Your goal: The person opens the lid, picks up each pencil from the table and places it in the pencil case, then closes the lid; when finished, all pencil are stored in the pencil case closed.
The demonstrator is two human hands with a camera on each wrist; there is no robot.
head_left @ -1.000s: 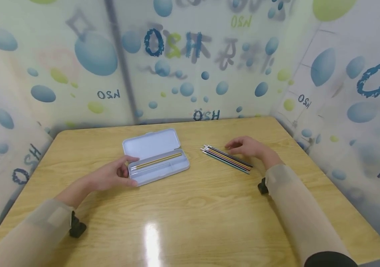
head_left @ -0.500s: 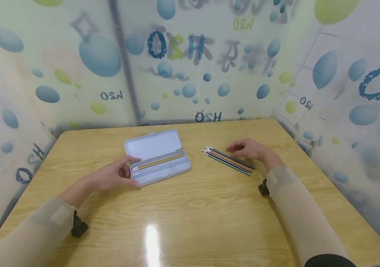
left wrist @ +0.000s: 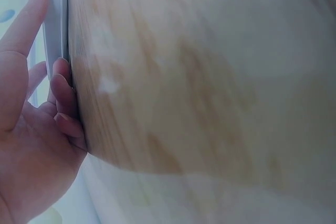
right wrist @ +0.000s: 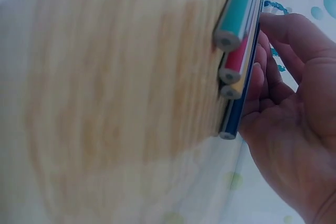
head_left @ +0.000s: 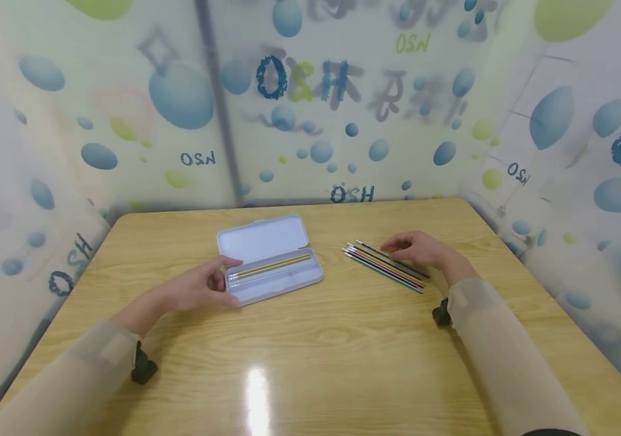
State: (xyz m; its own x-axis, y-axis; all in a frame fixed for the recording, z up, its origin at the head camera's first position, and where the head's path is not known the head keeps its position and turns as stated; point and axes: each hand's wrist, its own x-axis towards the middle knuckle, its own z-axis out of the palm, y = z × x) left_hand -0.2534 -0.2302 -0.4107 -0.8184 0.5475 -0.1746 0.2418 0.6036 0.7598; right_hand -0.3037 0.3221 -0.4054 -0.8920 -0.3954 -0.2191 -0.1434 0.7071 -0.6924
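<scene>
The pale blue pencil case [head_left: 266, 293] lies with its lid folded back, gold pencils [head_left: 272, 265] in its rear compartment. My left hand [head_left: 192, 287] grips its left end, thumb at the front and fingers behind; in the left wrist view the hand [left wrist: 31, 124] is against the case edge [left wrist: 54, 30]. To the right, my right hand [head_left: 421, 249] pinches a black pencil [head_left: 369, 247] at the back of a slanted row of loose pencils [head_left: 383, 271]. In the right wrist view, teal [right wrist: 237, 19] and dark blue [right wrist: 237, 106] pencils lie beside the right hand [right wrist: 299, 82].
The wooden table [head_left: 315, 357] reaches back to a patterned wall covering [head_left: 299, 175]. A bare stretch of wood separates the case from the loose pencils. The case lid [head_left: 263, 237] lies toward the table's rear edge.
The head view has shifted slightly. At its eraser end, the black pencil under my right hand has come a little apart from the other pencils. My left hand stays on the case.
</scene>
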